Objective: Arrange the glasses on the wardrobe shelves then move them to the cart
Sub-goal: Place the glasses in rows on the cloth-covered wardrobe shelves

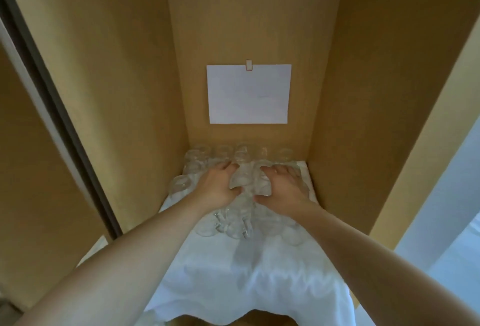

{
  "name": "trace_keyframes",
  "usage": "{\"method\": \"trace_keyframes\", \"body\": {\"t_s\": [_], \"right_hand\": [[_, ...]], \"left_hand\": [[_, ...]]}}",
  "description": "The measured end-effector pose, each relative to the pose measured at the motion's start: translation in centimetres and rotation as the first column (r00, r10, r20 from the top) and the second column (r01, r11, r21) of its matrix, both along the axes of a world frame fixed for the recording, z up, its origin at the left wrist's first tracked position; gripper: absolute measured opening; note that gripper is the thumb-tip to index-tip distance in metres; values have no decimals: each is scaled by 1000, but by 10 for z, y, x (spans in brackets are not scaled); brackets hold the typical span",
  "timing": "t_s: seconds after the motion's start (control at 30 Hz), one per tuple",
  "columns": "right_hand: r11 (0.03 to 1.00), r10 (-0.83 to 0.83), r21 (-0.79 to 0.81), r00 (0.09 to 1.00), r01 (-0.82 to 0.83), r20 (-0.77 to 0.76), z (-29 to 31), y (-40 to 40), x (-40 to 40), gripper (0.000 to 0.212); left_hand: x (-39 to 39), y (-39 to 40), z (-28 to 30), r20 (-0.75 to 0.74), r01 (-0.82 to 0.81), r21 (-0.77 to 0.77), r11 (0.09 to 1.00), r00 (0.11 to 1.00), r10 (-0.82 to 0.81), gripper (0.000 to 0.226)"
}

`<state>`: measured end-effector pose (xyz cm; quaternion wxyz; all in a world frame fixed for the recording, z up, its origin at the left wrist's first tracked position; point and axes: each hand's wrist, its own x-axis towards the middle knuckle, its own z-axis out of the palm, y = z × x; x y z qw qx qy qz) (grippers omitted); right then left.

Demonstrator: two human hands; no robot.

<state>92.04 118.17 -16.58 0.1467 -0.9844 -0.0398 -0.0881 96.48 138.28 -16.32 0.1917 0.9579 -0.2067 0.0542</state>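
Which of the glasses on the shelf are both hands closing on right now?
The middle glass, between the left hand and right hand. Fingers curl around its sides; the other glasses stand untouched on the white cloth.

there is just one camera, worn on the person's head. it looks forward and down into the wardrobe [363, 65]. the shelf [233, 273] is near, at 6 o'clock. the back wall with the paper [248, 94] sits farther off, toward 12 o'clock. both arms reach in from 7 and 5 o'clock.
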Motion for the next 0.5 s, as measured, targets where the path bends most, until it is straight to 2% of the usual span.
{"method": "trace_keyframes", "body": {"t_s": [0.17, 0.5], "right_hand": [[997, 70, 23, 998, -70, -2, 1, 33, 10, 84], [995, 99, -5, 995, -99, 10, 1, 99, 39, 82]], "left_hand": [[-14, 52, 4, 49, -117, 91, 989, 992, 113, 74], [9, 99, 22, 62, -122, -4, 993, 991, 122, 69]]}}
